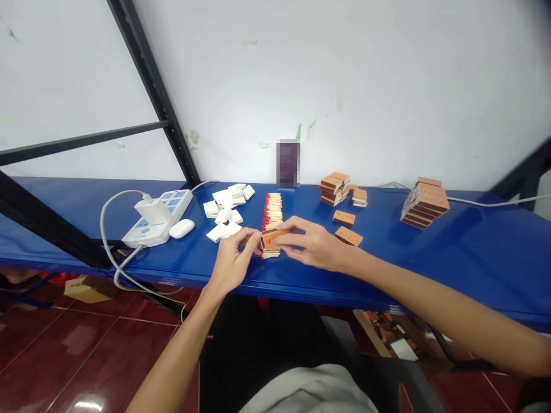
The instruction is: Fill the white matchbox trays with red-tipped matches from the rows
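An orange-brown matchbox (272, 238) is held between my two hands, just above a long row of red-tipped matches (272, 209). The fingers and thumb of my left hand (235, 257) pinch its left end, where a thin white edge shows. From the other side, my right hand (312, 244) grips the box by its right end. White matchbox trays (224, 215) lie in a loose heap to the left of the matches. On the right lie two single matchboxes (344, 218), with a small stack of matchboxes (333, 186) behind them.
A larger matchbox stack (424, 203) stands far right on the blue shelf (473, 264). At left are a power strip (159, 218) with a plugged-in charger, its cables, and a white earphone case (181, 228). A box of matchboxes (391, 335) sits below. Dark shelf posts (150, 80) rise at left.
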A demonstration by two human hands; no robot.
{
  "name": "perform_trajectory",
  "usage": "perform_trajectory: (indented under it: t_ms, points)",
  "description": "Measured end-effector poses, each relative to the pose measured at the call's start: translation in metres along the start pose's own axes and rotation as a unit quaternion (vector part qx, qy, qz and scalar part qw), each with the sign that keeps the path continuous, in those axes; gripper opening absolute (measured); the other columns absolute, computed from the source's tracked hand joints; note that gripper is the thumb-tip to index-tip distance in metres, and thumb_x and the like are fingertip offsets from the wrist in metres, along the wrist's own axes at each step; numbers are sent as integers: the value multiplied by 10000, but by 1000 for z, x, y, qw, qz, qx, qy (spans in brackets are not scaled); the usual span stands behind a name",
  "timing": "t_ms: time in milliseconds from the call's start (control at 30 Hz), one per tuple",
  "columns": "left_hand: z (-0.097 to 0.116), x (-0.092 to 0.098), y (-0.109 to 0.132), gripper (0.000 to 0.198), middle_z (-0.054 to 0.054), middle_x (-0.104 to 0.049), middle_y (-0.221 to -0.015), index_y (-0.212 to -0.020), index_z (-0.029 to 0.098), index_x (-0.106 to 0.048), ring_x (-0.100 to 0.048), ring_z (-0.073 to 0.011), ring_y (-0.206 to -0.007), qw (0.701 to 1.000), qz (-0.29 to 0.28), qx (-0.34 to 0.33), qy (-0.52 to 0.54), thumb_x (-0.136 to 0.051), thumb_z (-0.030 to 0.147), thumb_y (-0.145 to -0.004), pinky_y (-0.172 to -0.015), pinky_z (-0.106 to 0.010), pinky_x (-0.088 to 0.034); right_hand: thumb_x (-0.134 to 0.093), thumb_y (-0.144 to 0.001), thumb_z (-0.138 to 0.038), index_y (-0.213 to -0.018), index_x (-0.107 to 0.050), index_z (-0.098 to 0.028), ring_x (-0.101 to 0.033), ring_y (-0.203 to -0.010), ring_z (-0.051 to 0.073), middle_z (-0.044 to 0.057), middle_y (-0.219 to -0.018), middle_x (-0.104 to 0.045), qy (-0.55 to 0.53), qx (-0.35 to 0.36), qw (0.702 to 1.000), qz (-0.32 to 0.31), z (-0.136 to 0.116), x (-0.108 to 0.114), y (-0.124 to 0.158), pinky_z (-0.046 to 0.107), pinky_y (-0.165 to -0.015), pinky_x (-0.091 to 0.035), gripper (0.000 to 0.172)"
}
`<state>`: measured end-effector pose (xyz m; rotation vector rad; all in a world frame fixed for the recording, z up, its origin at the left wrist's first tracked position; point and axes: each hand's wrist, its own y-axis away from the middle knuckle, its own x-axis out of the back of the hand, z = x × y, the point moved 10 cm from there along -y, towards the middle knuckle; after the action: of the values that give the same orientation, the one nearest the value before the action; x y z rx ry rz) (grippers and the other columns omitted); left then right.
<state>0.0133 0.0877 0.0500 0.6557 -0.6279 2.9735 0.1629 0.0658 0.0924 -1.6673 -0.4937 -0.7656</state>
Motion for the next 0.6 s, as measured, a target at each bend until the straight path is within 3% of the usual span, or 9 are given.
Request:
perform_trajectory:
  t_ms: [167,300,433,533,600]
  points:
    - [1,-3,-1,312,0,-659,-687,-943,176,-662,-640,-176,-704,1000,-17,2,17,-528,454,-987,-742,-291,-494,-535,-954,-84,-1126,-693,-196,-657,-1022,217,124,-1137,-678,90,42,995,20,-14,-3,2,365,-849,-602,259]
    - [-1,3,-2,324,-14,-653,-758,-868,179,-653,-609,-175,-738,1000,6,-3,12,-528,459,-973,-730,-287,-475,-517,-966,-99,-1174,-662,-253,-645,-1067,216,105,-1201,-650,82,20,996,14,-11,-5,2,392,-883,-588,297]
    - [-6,10,-3,327,-37,-691,-839,-903,178,-671,-615,-196,-798,999,37,0,-6,-523,463,-968,-754,-302,-468,-634,-928,-226,-1153,-625,-243,-589,-1118,254,114,-1205,-588,8,-81,996,47,7,10,-1,451,-944,-541,226]
    - [-7,6,-3,293,-54,-730,-932,-974,184,-708,-642,-216,-875,1000,17,2,-25,-580,446,-947,-812,-320,-478,-651,-926,-296,-970,-596,-220,-578,-948,220,58,-989,-585,-49,-180,982,38,29,14,3,414,-871,-517,103]
    - [-7,3,-2,292,-64,-743,-984,-1011,192,-728,-656,-232,-923,999,-2,3,-37,-603,446,-938,-834,-332,-493,-617,-951,-326,-911,-572,-217,-557,-848,186,28,-922,-556,-80,-213,974,7,37,8,8,364,-806,-496,124]
